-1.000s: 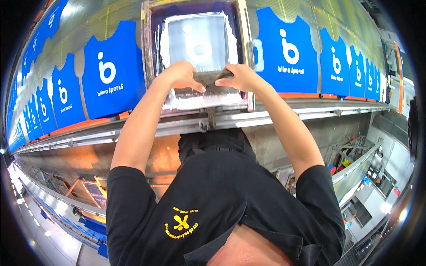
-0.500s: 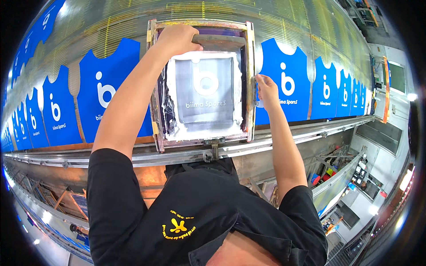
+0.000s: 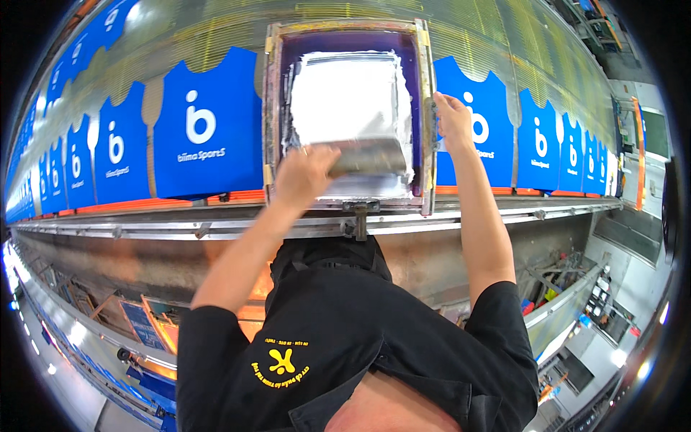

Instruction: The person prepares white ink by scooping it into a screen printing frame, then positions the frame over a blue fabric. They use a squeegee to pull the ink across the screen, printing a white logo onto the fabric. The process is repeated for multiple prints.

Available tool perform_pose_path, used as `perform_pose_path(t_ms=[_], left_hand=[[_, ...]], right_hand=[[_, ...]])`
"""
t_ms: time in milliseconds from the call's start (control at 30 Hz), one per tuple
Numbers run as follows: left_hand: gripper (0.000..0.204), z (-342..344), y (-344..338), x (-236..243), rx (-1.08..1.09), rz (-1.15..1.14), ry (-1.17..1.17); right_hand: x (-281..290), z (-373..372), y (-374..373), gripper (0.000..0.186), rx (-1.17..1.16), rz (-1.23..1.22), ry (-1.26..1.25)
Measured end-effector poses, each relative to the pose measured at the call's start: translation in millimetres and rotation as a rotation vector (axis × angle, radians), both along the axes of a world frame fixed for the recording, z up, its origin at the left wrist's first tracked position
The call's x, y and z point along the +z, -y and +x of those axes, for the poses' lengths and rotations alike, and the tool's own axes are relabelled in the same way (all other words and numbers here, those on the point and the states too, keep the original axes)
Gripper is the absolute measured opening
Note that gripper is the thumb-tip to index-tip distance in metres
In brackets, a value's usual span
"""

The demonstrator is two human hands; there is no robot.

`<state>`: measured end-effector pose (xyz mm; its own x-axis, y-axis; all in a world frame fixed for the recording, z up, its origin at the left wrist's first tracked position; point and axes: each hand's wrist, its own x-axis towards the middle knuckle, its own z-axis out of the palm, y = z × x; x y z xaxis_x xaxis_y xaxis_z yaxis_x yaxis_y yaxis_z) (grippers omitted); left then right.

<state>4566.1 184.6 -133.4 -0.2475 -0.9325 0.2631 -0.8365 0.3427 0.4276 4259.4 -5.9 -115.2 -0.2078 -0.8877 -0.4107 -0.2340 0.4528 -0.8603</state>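
A screen-printing frame [image 3: 425, 144] lies on the long table in front of me. White ink [image 3: 345, 93] covers most of its mesh, with a purple border round it. My left hand [image 3: 306, 173] is closed on the left end of a squeegee [image 3: 374, 156], whose blade lies across the lower part of the screen and is slightly blurred. At the frame's right side, the fingers of my right hand [image 3: 455, 121] are bent and gripping the edge. Blue cut shirt pieces with white prints lie on both sides; the nearest are a left piece [image 3: 234, 133] and a right piece [image 3: 450, 75].
Several more printed blue pieces [image 3: 129, 155] run along the table [image 3: 302, 11] both ways. A metal rail [image 3: 252, 225] borders its near edge, with a clamp [image 3: 360, 219] under the frame. Behind me, a second rack or table line stands at the lower left.
My left hand has drawn the squeegee from the top of the screen down toward me. White ink now hides the design on the mesh. The right hand stays at the frame's edge.
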Motion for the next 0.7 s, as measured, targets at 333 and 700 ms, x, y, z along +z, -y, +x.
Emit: perform_pose_path(t_ms=[333,700], left_hand=[[0.058,52,-80,36,0.067,0.167,0.006],[0.046,294,-104,69,0.229,0.511,0.064]], right_hand=[[8,85,-29,0.035,-0.076,-0.33,0.011],[-39,356,-121,0.025,-0.103,-0.262,-0.144]])
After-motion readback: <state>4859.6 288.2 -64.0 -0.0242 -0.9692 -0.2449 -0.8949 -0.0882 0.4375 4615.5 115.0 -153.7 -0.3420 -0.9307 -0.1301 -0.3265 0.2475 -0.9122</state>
